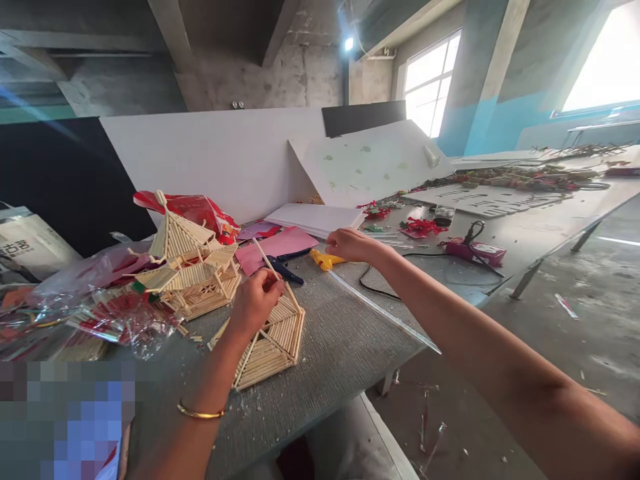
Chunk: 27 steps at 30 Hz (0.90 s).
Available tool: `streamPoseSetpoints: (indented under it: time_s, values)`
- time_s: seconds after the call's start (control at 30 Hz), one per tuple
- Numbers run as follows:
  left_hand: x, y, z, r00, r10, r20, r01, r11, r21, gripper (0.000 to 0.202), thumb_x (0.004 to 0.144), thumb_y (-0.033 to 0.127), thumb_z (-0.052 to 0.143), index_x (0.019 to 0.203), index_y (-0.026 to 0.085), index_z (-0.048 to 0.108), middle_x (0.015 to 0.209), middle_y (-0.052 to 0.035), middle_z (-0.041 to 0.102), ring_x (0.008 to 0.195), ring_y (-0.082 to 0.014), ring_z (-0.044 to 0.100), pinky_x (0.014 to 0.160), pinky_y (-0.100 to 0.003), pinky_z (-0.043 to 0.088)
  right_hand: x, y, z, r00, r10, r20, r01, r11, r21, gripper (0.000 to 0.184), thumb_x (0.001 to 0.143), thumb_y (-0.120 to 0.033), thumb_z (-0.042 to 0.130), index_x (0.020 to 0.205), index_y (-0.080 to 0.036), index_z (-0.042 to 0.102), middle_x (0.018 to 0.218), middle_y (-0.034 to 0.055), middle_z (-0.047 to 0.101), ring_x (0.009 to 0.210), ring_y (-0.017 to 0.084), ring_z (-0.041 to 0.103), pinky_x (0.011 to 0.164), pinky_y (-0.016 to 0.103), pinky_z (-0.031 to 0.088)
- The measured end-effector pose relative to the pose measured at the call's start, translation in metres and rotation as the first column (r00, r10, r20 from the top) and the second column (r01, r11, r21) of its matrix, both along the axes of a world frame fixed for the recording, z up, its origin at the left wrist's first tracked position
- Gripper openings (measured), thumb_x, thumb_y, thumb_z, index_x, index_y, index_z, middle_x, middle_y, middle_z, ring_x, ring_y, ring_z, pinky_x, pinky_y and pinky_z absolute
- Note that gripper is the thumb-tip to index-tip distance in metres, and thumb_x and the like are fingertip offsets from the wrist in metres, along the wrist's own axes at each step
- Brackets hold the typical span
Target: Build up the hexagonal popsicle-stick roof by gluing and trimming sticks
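Right, near edge first: grey worktop (340, 347) carries a flat stick-built roof panel (273, 343), lying near-centre. Left hand (257, 300) sits on its top edge, grip pinched together on a thin wooden stick (267, 260) that angles up and to the left above the panel. Gold bangle (200, 413) on that wrist. Just left of the panel, slightly farther, stands a finished stick pagoda model (187, 267), upright, apart from the panel. Crinkled plastic bags (115, 313) with red bits lie to its left. Right hand (353, 245) reaches farther out, grip curled over a yellow glue gun (325, 259); touching it, can't tell whether it's actually clamped. A clear glue stick (380, 310) runs from the gun toward the near right edge. Pink paper (280, 247) and white sheets (317, 217) lie beyond. Far right: red tool (475, 250) with black cable.
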State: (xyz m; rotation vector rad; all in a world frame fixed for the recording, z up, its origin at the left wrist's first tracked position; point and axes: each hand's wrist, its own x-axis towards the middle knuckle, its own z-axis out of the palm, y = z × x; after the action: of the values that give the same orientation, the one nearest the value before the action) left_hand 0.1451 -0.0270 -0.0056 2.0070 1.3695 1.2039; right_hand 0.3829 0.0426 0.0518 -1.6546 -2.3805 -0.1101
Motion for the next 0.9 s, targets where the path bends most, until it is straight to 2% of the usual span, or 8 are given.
streamPoseSetpoints:
  time_s: [0.17,0.27,0.4,0.6,0.73,0.9]
  values:
    - [0.001,-0.001,0.016,1.0,-0.014,-0.011,0.013,1.0,-0.023,0.031,0.078,0.047,0.05,0.079,0.017,0.058,0.074,-0.0049,0.068,0.066,-0.0182,0.066,0.05,-0.025,0.052,0.0,0.013,-0.012,0.989,0.046,0.143,-0.039,0.998,-0.056,0.023,0.078,-0.025,0.049,0.085,-0.014,0.067,0.086,0.01,0.066,0.074,0.018,0.058,0.054,0.024,0.03]
    - [0.002,-0.001,0.024,0.999,0.001,-0.054,-0.002,1.0,-0.014,0.031,0.078,0.046,0.05,0.078,0.017,0.059,0.069,-0.0042,0.067,0.064,-0.0182,0.066,0.049,-0.025,0.052,0.003,0.024,-0.021,0.976,0.067,0.206,-0.045,0.993,-0.107,0.023,0.073,-0.019,0.052,0.09,-0.012,0.066,0.091,0.0122,0.066,0.08,0.021,0.059,0.057,0.025,0.032]
    - [0.004,0.0,0.03,0.996,0.038,-0.077,-0.04,0.999,-0.029,0.038,0.079,0.052,0.047,0.075,0.017,0.061,0.066,-0.0048,0.068,0.061,-0.018,0.066,0.048,-0.024,0.051,0.008,0.04,-0.034,0.962,0.096,0.256,-0.056,0.986,-0.159,0.022,0.069,-0.02,0.059,0.087,-0.011,0.066,0.09,0.0145,0.066,0.082,0.024,0.06,0.063,0.027,0.037]
    - [0.008,0.002,0.035,0.995,0.062,-0.077,-0.064,0.998,-0.021,0.051,0.083,0.058,0.034,0.077,0.016,0.062,0.075,-0.0068,0.069,0.056,-0.0156,0.064,0.046,-0.023,0.048,0.009,0.059,-0.048,0.95,0.112,0.292,-0.058,0.981,-0.185,0.018,0.066,-0.028,0.064,0.077,-0.014,0.066,0.087,0.0117,0.065,0.085,0.025,0.06,0.071,0.03,0.041]
    - [0.009,0.004,0.033,0.988,0.077,-0.131,-0.073,0.997,0.037,0.052,0.085,0.056,0.031,0.075,0.016,0.063,0.064,-0.0038,0.066,0.047,-0.0128,0.06,0.048,-0.023,0.045,0.009,0.072,-0.056,0.943,0.114,0.311,-0.059,0.982,-0.181,0.021,0.063,-0.027,0.066,0.078,-0.013,0.066,0.089,0.0119,0.064,0.085,0.024,0.06,0.071,0.03,0.042]
    - [0.011,0.005,0.034,0.98,0.096,-0.175,-0.087,0.994,0.059,0.053,0.085,0.055,0.03,0.077,0.016,0.065,0.056,-0.0023,0.063,0.045,-0.013,0.057,0.048,-0.023,0.043,0.009,0.081,-0.064,0.94,0.14,0.312,-0.087,0.98,-0.18,0.015,0.064,-0.02,0.064,0.078,-0.014,0.066,0.088,0.01,0.064,0.081,0.021,0.06,0.07,0.028,0.042]
